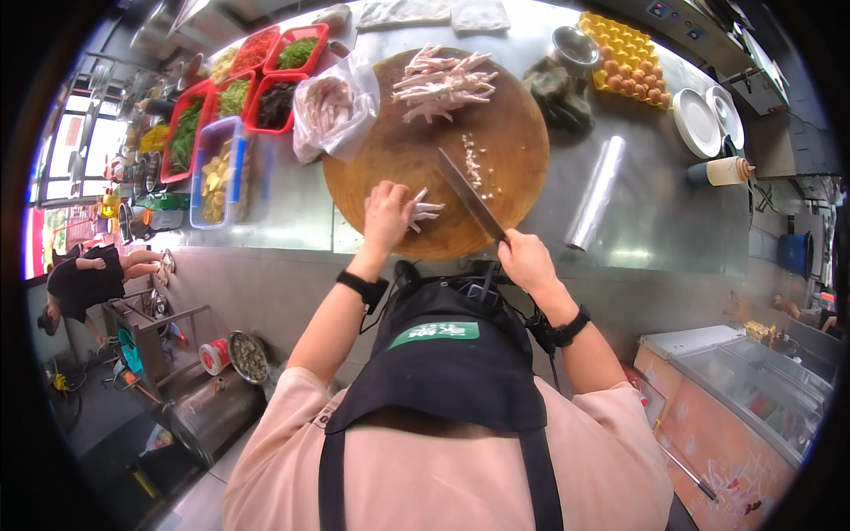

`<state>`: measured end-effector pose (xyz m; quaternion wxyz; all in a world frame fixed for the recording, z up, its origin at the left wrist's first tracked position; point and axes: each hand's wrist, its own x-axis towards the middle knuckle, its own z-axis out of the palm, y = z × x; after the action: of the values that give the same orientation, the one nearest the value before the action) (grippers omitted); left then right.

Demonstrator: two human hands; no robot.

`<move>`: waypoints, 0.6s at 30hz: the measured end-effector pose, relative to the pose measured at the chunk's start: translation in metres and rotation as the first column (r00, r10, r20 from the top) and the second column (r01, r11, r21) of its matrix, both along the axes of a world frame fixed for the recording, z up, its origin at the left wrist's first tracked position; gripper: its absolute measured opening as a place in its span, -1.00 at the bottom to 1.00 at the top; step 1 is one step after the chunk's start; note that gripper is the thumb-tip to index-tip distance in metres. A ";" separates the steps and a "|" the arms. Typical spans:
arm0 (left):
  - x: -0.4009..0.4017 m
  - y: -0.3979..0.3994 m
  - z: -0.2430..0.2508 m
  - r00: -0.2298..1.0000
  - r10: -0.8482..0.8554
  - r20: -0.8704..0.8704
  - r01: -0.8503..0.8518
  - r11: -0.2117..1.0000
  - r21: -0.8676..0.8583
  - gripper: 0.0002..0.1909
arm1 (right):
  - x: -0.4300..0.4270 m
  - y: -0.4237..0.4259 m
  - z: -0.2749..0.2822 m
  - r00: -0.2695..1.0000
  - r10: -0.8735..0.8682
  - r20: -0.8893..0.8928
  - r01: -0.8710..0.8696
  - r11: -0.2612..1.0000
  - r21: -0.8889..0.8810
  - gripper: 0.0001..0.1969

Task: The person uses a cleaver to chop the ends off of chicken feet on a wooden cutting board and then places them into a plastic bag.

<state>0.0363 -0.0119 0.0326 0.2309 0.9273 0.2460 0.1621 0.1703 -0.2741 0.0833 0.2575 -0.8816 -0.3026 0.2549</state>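
Note:
My left hand (388,216) holds a chicken foot (424,211) on the near left part of a round wooden chopping board (372,146). The foot's toes point right, out from under my fingers. My right hand (528,259) grips a cleaver (470,194), whose blade slants up and left over the board. Small chopped bits (472,159) lie just beyond the blade. A pile of chicken feet (443,83) rests at the board's far side. An open plastic bag of chicken feet (332,106) overlaps the board's left edge.
Red baskets of cut vegetables (269,103) and a plastic box of yellow slices (216,172) stand left. To the right are a plastic wrap roll (596,192), a dark cloth-like bundle (561,99), a metal bowl (576,46), egg trays (621,60), plates (696,123) and a bottle (724,171).

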 end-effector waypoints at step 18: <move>-0.022 -0.013 -0.008 0.927 -0.367 0.080 0.352 0.922 0.159 -0.55 | 0.009 0.055 0.009 0.892 0.311 0.327 -0.307 0.950 -0.065 -0.89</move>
<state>0.0144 -0.0246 0.0243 0.2033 0.9606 0.0464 0.1840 0.1797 -0.2196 0.0920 0.1539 -0.8541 -0.4763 0.1414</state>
